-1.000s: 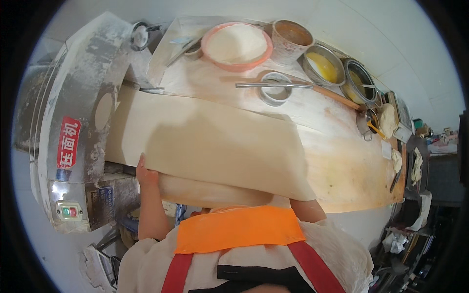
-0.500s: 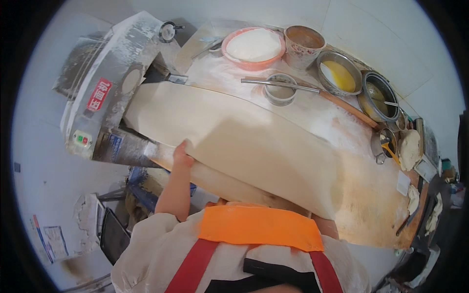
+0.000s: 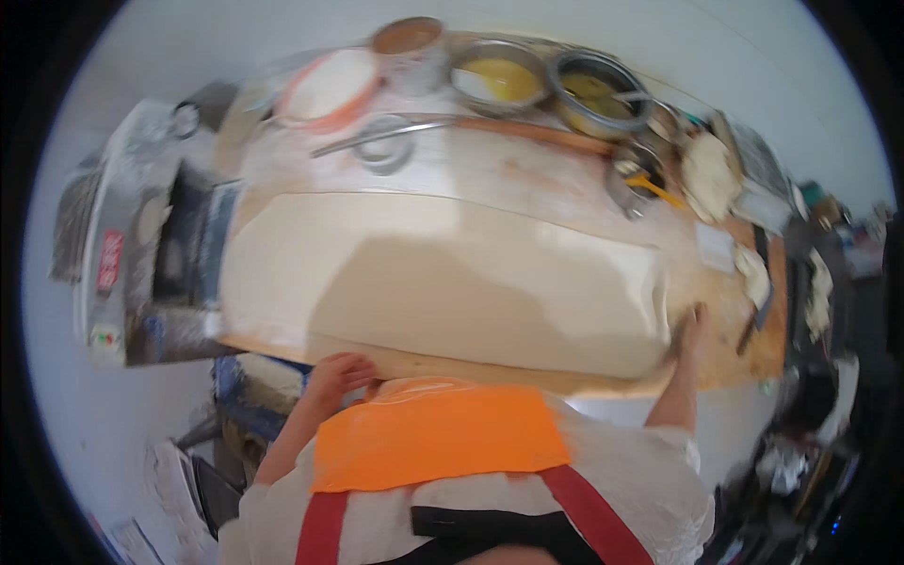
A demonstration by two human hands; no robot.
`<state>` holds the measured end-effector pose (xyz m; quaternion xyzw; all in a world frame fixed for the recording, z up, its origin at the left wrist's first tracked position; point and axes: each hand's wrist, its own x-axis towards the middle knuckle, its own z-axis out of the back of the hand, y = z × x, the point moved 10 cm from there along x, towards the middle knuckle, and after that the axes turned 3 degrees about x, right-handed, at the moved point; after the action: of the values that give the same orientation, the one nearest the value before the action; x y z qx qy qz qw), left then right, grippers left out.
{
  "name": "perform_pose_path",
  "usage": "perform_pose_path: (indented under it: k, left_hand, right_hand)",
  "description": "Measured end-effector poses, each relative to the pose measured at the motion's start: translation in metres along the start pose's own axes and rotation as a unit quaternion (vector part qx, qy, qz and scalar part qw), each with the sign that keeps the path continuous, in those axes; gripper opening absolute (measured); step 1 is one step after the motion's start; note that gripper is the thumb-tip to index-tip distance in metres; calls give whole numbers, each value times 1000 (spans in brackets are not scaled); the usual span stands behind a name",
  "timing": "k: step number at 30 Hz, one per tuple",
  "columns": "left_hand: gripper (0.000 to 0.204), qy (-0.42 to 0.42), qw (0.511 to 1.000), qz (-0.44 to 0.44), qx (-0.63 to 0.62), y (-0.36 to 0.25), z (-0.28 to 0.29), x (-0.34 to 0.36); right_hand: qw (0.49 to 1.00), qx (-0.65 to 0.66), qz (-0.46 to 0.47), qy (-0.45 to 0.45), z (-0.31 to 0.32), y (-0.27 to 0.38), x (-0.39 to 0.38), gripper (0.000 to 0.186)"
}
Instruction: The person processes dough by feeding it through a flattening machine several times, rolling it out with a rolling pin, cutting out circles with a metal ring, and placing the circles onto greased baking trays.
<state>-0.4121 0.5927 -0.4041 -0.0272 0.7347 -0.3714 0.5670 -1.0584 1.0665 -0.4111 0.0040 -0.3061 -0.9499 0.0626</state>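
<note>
A long, pale dough sheet lies flat across the floured wooden worktable, and its right end is folded over on itself in creases. My left hand rests by the table's near edge, just below the sheet, open with loosely bent fingers and nothing in them. Beside the folded right end is my right hand, on or just over the board; blur hides how its fingers are set. At the left, the dough sheeter stands against the table, with the sheet's left end in front of its opening.
Along the back stand a pink basin of white flour, a bucket, a bowl of yellow liquid and a dark-rimmed pot. A rolling pin lies before them. Dough lumps and a scraper are at the right.
The dough sheet has come away from the sheeter and now lies flat. My left hand has left the sheet's edge; my right hand has emerged at its right end. The view has swung right.
</note>
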Motion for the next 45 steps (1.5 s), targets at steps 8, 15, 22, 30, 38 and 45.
perform_pose_path:
  k: [8, 15, 22, 30, 38, 45]
  left_hand:
    - [31, -247, 946, -169, -124, -32, 216, 7]
    - [51, -594, 742, -310, -6, -131, 397, -110]
    - [82, -731, 559, -383, -83, -173, 486, -269]
    - [83, -628, 652, -374, -203, -196, 549, -232]
    - [74, -624, 661, -359, -213, -195, 547, -233]
    - [70, -631, 604, -426, -236, -196, 510, -231]
  right_hand:
    - [956, -133, 244, 96, -163, 272, -147, 79]
    - [749, 192, 439, 457, -246, 449, -327, 38]
    - [965, 156, 210, 25, -231, 376, -14, 44]
    - [989, -15, 70, -128, -173, 332, 66, 46]
    - [907, -185, 360, 117, -300, 478, 47, 41]
    - [829, -123, 531, 130, -255, 524, -5, 33]
